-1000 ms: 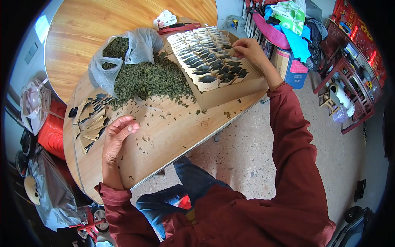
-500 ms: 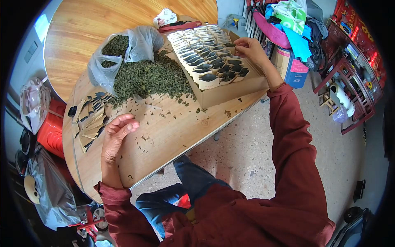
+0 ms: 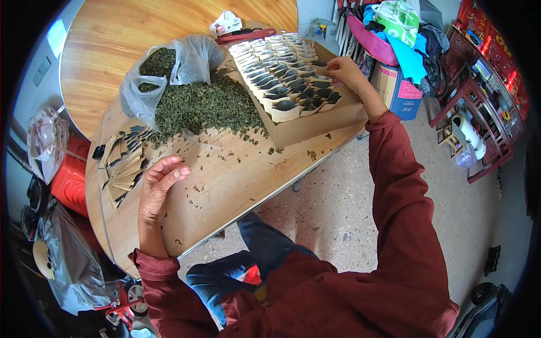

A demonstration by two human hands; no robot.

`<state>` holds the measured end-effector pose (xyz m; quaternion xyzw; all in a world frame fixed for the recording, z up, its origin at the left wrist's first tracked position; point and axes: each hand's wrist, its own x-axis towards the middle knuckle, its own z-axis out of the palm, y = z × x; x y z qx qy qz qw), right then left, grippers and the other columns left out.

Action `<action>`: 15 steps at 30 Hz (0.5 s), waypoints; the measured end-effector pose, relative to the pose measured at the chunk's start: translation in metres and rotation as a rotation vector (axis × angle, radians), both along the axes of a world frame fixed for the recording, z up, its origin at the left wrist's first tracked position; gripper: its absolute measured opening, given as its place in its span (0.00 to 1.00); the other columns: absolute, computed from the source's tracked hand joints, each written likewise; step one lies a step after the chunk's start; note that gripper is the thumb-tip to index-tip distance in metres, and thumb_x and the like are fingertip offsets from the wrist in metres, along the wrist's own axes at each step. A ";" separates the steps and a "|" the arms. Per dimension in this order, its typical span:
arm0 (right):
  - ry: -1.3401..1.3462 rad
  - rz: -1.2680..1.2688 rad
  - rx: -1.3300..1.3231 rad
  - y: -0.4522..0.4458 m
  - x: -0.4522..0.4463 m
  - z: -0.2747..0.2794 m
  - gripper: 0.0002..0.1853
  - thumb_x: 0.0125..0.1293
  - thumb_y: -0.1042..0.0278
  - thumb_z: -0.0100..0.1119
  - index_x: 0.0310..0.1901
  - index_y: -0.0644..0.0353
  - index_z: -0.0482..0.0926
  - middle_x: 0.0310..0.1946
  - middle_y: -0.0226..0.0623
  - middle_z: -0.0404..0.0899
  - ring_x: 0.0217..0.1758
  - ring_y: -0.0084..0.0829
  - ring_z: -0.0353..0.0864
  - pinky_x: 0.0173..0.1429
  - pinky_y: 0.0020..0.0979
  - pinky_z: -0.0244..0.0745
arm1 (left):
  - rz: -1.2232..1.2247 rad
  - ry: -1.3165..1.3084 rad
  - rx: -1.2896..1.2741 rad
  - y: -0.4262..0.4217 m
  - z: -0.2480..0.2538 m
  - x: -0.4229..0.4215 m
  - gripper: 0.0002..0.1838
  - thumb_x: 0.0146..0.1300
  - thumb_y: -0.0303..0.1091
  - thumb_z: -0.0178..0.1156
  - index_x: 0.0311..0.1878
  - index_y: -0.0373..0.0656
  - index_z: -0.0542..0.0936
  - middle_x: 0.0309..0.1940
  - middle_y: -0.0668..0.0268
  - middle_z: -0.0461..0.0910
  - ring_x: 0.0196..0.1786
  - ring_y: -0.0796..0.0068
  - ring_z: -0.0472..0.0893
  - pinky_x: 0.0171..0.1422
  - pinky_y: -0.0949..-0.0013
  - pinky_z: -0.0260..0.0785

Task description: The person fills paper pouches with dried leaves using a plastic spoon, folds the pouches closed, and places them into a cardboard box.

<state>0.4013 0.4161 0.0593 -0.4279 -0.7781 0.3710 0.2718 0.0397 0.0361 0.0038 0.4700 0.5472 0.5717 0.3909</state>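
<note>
My right hand (image 3: 346, 72) is over the right side of a cardboard box (image 3: 307, 123), its fingers pinched on a small paper packet (image 3: 319, 63) at the end of a row. Rows of such packets, open at the top with dark contents showing, fill most of the box. My left hand (image 3: 161, 185) hovers over the table (image 3: 225, 183), fingers loosely curled, thumb a little apart, with nothing visible in it. Left of it lie flat packets with dark ends (image 3: 128, 172), fanned out. Behind it spreads a heap of dried green leaves (image 3: 203, 107).
A clear plastic bag (image 3: 194, 59) of leaves slumps against the heap. Behind the box lie a red-rimmed item (image 3: 245, 36) and a white packet (image 3: 225, 23). Leaf crumbs dot the tabletop. A red stool (image 3: 71, 177) stands left; a blue carton (image 3: 403, 98) is on the floor, right.
My right hand has shifted slightly right and down at the packet row, its fingers drawn a little back. My left hand has stayed in place.
</note>
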 end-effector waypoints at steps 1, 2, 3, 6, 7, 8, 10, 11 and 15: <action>0.000 0.000 0.001 0.001 -0.001 0.000 0.10 0.63 0.75 0.57 0.45 0.69 0.78 0.30 0.34 0.80 0.28 0.21 0.80 0.30 0.24 0.80 | 0.005 -0.002 -0.003 0.000 0.000 0.000 0.16 0.62 0.29 0.63 0.54 0.38 0.77 0.41 0.64 0.83 0.44 0.75 0.82 0.53 0.73 0.72; -0.041 0.003 -0.022 0.004 -0.003 -0.001 0.09 0.63 0.76 0.56 0.43 0.69 0.79 0.30 0.34 0.80 0.27 0.22 0.80 0.29 0.25 0.80 | 0.006 -0.002 -0.003 0.000 0.001 0.000 0.16 0.62 0.29 0.63 0.54 0.38 0.77 0.41 0.64 0.83 0.44 0.75 0.82 0.53 0.73 0.72; -0.083 0.005 -0.044 0.006 -0.004 -0.002 0.08 0.63 0.77 0.55 0.41 0.69 0.79 0.29 0.35 0.79 0.26 0.22 0.79 0.27 0.25 0.80 | 0.003 0.000 -0.001 0.000 0.001 0.001 0.16 0.62 0.29 0.63 0.54 0.38 0.77 0.41 0.64 0.83 0.44 0.75 0.82 0.53 0.73 0.72; -0.047 -0.008 -0.037 0.007 -0.007 -0.006 0.08 0.63 0.79 0.53 0.41 0.70 0.79 0.28 0.36 0.79 0.24 0.23 0.78 0.25 0.26 0.79 | 0.001 0.000 0.002 0.000 0.000 0.000 0.17 0.62 0.30 0.64 0.54 0.38 0.77 0.40 0.64 0.83 0.44 0.76 0.82 0.54 0.73 0.72; -0.048 -0.008 -0.038 0.007 -0.007 -0.005 0.08 0.63 0.79 0.53 0.41 0.70 0.79 0.28 0.36 0.79 0.24 0.23 0.78 0.25 0.26 0.79 | 0.001 -0.001 0.004 0.000 0.000 0.000 0.18 0.62 0.32 0.65 0.54 0.38 0.77 0.40 0.63 0.84 0.44 0.77 0.82 0.54 0.72 0.72; -0.078 0.005 -0.036 0.008 -0.008 -0.004 0.08 0.63 0.79 0.53 0.41 0.70 0.80 0.28 0.36 0.79 0.24 0.22 0.78 0.25 0.26 0.78 | 0.001 -0.001 0.004 0.000 0.000 0.000 0.18 0.62 0.32 0.65 0.54 0.38 0.77 0.40 0.63 0.84 0.44 0.77 0.82 0.54 0.72 0.72; -0.108 0.019 -0.033 0.008 -0.009 -0.003 0.08 0.63 0.79 0.53 0.41 0.70 0.80 0.27 0.35 0.79 0.23 0.22 0.78 0.24 0.25 0.77 | -0.004 0.010 0.008 0.000 0.000 0.000 0.17 0.62 0.31 0.64 0.54 0.38 0.77 0.40 0.63 0.84 0.44 0.76 0.82 0.54 0.72 0.72; -0.103 0.015 -0.025 0.008 -0.009 -0.004 0.08 0.63 0.79 0.54 0.41 0.70 0.80 0.27 0.35 0.79 0.23 0.22 0.78 0.23 0.25 0.77 | -0.004 0.009 0.009 0.000 0.001 0.000 0.17 0.62 0.31 0.64 0.54 0.38 0.77 0.40 0.63 0.84 0.44 0.76 0.82 0.54 0.72 0.72; -0.077 0.022 -0.023 0.011 -0.009 -0.006 0.08 0.63 0.79 0.54 0.41 0.69 0.81 0.25 0.33 0.79 0.22 0.21 0.77 0.22 0.24 0.75 | 0.002 0.010 0.003 0.000 0.001 0.001 0.17 0.62 0.31 0.64 0.53 0.39 0.77 0.40 0.64 0.84 0.44 0.76 0.82 0.54 0.72 0.72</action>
